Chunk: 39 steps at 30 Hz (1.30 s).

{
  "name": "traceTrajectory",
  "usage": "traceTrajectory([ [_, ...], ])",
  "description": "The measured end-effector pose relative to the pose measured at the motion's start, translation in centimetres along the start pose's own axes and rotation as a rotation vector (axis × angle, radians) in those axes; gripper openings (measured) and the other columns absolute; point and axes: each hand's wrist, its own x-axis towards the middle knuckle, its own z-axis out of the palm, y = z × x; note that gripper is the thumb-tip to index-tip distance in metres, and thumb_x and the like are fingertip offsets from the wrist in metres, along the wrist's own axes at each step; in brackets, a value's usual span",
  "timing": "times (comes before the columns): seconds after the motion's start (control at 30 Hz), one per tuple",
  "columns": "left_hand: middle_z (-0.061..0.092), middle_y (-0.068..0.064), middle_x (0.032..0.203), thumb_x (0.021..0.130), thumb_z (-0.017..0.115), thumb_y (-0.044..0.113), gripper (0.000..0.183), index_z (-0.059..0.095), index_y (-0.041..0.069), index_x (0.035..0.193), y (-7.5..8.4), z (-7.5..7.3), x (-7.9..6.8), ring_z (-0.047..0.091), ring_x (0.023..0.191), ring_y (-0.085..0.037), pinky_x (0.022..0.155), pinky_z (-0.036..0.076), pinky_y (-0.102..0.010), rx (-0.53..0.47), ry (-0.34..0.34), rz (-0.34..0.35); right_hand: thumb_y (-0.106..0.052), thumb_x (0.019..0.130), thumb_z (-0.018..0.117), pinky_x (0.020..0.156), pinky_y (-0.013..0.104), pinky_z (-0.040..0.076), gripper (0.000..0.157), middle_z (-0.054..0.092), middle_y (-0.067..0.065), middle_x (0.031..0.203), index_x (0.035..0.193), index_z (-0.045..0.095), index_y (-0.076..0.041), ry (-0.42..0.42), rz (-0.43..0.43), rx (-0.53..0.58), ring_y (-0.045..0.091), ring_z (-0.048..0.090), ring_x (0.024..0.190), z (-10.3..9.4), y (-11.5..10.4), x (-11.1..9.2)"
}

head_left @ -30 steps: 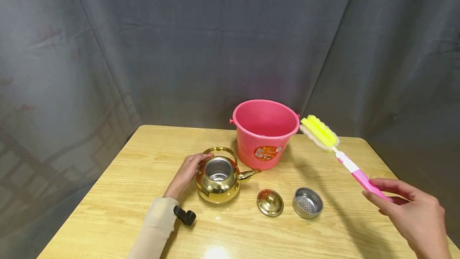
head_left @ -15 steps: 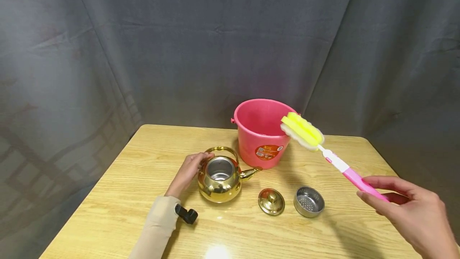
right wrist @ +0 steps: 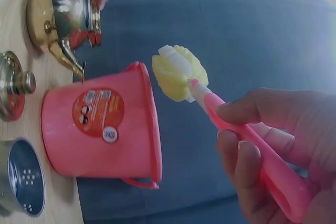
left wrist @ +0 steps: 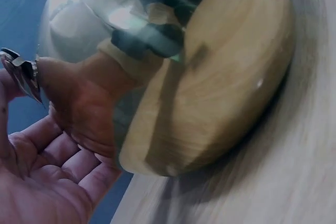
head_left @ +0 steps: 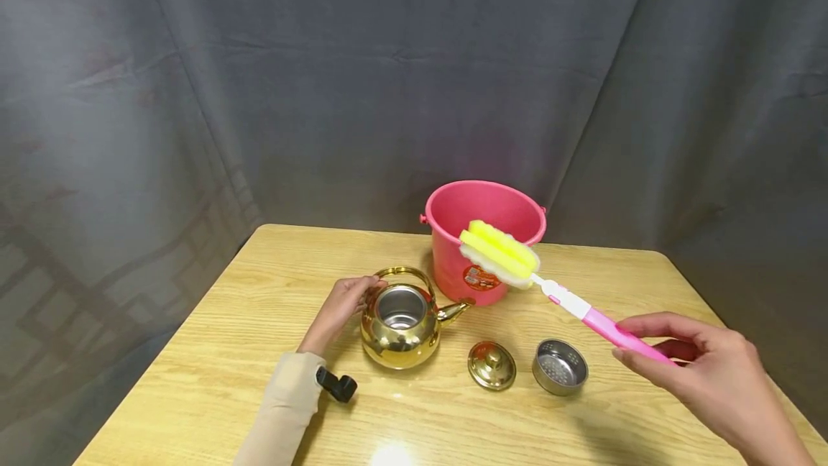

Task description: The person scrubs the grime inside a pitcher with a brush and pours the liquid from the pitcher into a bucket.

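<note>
A pink-handled bottle brush [head_left: 498, 254] with a yellow sponge head is gripped by my right hand [head_left: 705, 372], held in the air with its head toward the left. In the head view the sponge overlaps the front of a pink bucket [head_left: 446, 257]. My left hand [head_left: 343, 308] holds the left side of a gold kettle [head_left: 399, 346], thumb by the base of its raised handle and fingers along the body. The kettle stands upright and uncovered, showing a steel interior, its spout toward the right. In the left wrist view the fingers [left wrist: 68, 156] lie against its shiny wall.
A gold kettle lid [head_left: 491, 367] lies knob up on the wooden table [head_left: 213, 387]. Right of it sits a round steel strainer [head_left: 560, 367] with a perforated bottom. The bucket stands behind the spout. Grey cloth [head_left: 388, 92] hangs past the table's back edge.
My right hand has moved left with the bottle brush, whose head passed from right of the bucket to in front of it. My left hand stays on the kettle.
</note>
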Motion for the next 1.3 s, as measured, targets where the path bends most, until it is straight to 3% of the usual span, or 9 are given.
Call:
traceTrajectory([
  [0.27,0.061,-0.020,0.124,0.101,0.047,0.019,0.035,0.066,-0.008,0.113,0.7,0.2,-0.8,0.052,0.119,-0.035,0.101,0.038,-0.056,-0.011,-0.006,-0.003,-0.010,0.069,0.088,0.048,0.022,0.047,0.029,0.069,-0.005,0.080,0.093,0.074,-0.016,-0.055,-0.122,0.019,0.012,0.061,0.057,1.7,-1.7,1.4],
  [0.53,0.064,-0.014,0.122,0.100,0.050,0.029,0.039,0.070,-0.001,0.112,-0.7,0.2,0.0,0.056,0.109,-0.023,0.093,0.046,-0.046,-0.027,0.017,-0.010,-0.012,0.069,0.088,0.047,0.022,0.045,0.028,0.069,-0.009,0.082,0.091,0.074,-0.021,-0.118,-0.241,0.016,0.009,0.062,0.058,2.9,-2.9,2.8],
  [0.8,0.063,-0.014,0.120,0.100,0.048,0.029,0.040,0.069,-0.003,0.114,-0.1,0.3,-0.2,0.057,0.099,-0.018,0.082,0.048,-0.033,-0.043,-0.013,-0.012,-0.013,0.071,0.087,0.046,0.026,0.047,0.025,0.069,-0.010,0.082,0.090,0.074,-0.022,-0.175,-0.251,0.018,0.009,0.063,0.060,3.6,-3.7,3.5],
  [1.0,0.063,-0.016,0.123,0.099,0.048,0.025,0.039,0.067,-0.004,0.116,0.0,0.3,-0.1,0.059,0.100,-0.018,0.082,0.050,-0.033,-0.071,-0.028,-0.028,-0.009,0.072,0.085,0.045,0.026,0.048,0.024,0.068,-0.012,0.077,0.087,0.073,-0.022,-0.226,-0.294,0.025,0.008,0.061,0.058,4.1,-4.3,4.0],
  [1.3,0.064,-0.008,0.097,0.098,0.049,0.027,0.040,0.067,-0.008,0.106,-0.4,0.0,0.1,0.059,0.082,-0.014,0.071,0.051,-0.025,-0.096,-0.017,-0.045,-0.007,0.071,0.085,0.049,0.026,0.050,0.024,0.067,-0.014,0.075,0.086,0.073,-0.021,-0.321,-0.265,-0.001,0.009,0.061,0.060,4.5,-5.6,4.9],
])
